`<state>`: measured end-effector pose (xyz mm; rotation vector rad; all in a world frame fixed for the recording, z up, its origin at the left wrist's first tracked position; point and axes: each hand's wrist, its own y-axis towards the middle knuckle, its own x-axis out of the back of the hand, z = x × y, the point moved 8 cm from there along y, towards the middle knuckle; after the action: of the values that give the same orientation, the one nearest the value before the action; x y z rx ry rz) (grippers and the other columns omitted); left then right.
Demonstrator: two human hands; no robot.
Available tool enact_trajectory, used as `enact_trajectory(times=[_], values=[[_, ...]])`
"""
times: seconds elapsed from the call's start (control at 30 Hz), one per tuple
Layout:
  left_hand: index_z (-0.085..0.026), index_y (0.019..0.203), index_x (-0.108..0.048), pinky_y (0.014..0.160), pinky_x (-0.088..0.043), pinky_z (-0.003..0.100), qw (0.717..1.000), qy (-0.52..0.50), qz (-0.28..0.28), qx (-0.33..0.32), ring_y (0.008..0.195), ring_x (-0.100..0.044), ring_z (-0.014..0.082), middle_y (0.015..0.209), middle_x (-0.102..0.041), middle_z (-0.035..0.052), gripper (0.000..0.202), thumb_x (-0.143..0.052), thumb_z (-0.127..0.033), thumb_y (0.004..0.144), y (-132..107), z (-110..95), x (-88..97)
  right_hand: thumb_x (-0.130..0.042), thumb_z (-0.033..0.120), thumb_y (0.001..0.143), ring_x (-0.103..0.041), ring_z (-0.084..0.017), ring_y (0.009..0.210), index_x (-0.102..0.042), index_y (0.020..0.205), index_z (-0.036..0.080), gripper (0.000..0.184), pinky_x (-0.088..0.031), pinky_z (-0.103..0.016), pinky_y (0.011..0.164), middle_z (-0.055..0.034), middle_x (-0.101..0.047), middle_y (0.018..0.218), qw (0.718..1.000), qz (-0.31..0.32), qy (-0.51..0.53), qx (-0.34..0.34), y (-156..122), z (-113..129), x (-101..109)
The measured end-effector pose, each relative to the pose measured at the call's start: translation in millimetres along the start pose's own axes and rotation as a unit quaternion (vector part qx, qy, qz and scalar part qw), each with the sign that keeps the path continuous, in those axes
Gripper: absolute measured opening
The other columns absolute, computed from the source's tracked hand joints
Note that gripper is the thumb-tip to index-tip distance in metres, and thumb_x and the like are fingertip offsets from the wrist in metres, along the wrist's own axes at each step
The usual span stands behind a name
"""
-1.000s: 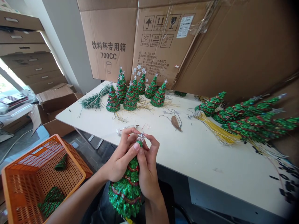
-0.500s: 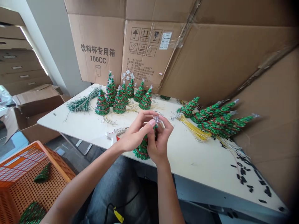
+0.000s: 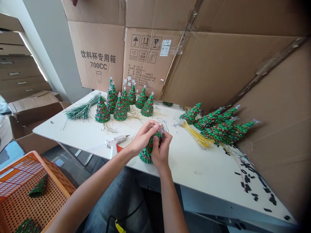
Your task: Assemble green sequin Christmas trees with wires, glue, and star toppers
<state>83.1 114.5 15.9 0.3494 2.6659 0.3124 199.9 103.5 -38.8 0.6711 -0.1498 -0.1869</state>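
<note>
Both my hands are closed around a small green tinsel Christmas tree [image 3: 146, 154] that stands on the white table [image 3: 199, 165] near its front edge. My left hand [image 3: 143, 137] pinches near the tree's top, where a silver star sits. My right hand [image 3: 162, 149] wraps the tree's right side, fingertips also at the top. A white glue gun [image 3: 114, 143] with a red trigger lies on the table just left of my hands.
Several finished trees [image 3: 121, 102] stand at the back left beside a bundle of green wires [image 3: 80, 110]. More trees with yellow wires [image 3: 218, 124] lie at the right. Cardboard boxes [image 3: 145, 48] wall the back and right. An orange basket [image 3: 26, 191] sits lower left.
The tree came up from my lap and forward onto the table's front edge, with both hands staying at its top. The view shifted so the glue gun now shows fully.
</note>
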Motion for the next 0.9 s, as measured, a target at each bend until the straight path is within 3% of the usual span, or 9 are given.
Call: enact_trajectory(times=[0.2, 0.43, 0.6, 0.73, 0.9], values=[[-0.021, 0.095, -0.062, 0.088, -0.046, 0.029, 1.0, -0.002, -0.013, -0.006, 0.094, -0.056, 0.018, 0.095, -0.062, 0.0013, 0.048, -0.085, -0.063, 0.089, 1, 1, 1.5, -0.063, 0.045, 0.11, -0.069, -0.03, 0.135, -0.062, 0.145, 0.025, 0.04, -0.052, -0.053, 0.119, -0.0132, -0.073, 0.144, 1.0, 0.013, 0.001, -0.002, 1, 21, 0], [-0.018, 0.091, -0.067, 0.095, -0.047, 0.031, 0.999, -0.005, -0.025, -0.02, 0.095, -0.059, 0.0178, 0.096, -0.067, 0.0025, 0.046, -0.089, -0.058, 0.086, 6, 0, 3.5, -0.069, 0.038, 0.106, -0.073, -0.026, 0.105, -0.073, 0.117, 0.024, 0.018, -0.059, -0.046, 0.099, -0.0075, -0.076, 0.112, 0.992, -0.114, 0.001, 0.057, 11, 58, 19], [-0.018, 0.09, -0.067, 0.091, -0.048, 0.03, 0.999, -0.018, -0.03, -0.02, 0.091, -0.059, 0.0161, 0.093, -0.067, 0.0015, 0.044, -0.09, -0.055, 0.084, 9, 3, 2.6, -0.069, 0.032, 0.107, -0.071, -0.025, 0.098, -0.073, 0.104, 0.025, 0.009, -0.059, -0.046, 0.095, -0.0049, -0.073, 0.1, 0.989, -0.116, -0.007, 0.092, 19, 64, 20], [-0.019, 0.089, -0.064, 0.089, -0.048, 0.029, 0.998, -0.032, -0.046, -0.015, 0.087, -0.059, 0.0149, 0.091, -0.065, 0.0003, 0.038, -0.087, -0.05, 0.085, 9, 9, 2.0, -0.068, 0.033, 0.107, -0.069, -0.024, 0.096, -0.066, 0.094, 0.025, 0.016, -0.059, -0.047, 0.095, -0.0042, -0.069, 0.097, 0.989, -0.099, -0.019, 0.107, 21, 67, 21], [-0.019, 0.086, -0.065, 0.089, -0.048, 0.028, 0.995, -0.032, -0.09, -0.03, 0.087, -0.059, 0.015, 0.089, -0.067, 0.0002, 0.035, -0.085, -0.047, 0.085, 6, 13, 2.3, -0.068, 0.032, 0.107, -0.065, -0.021, 0.09, -0.063, 0.088, 0.024, 0.021, -0.055, -0.039, 0.083, -0.0026, -0.065, 0.093, 0.992, -0.087, -0.008, 0.095, 26, 67, 20]])
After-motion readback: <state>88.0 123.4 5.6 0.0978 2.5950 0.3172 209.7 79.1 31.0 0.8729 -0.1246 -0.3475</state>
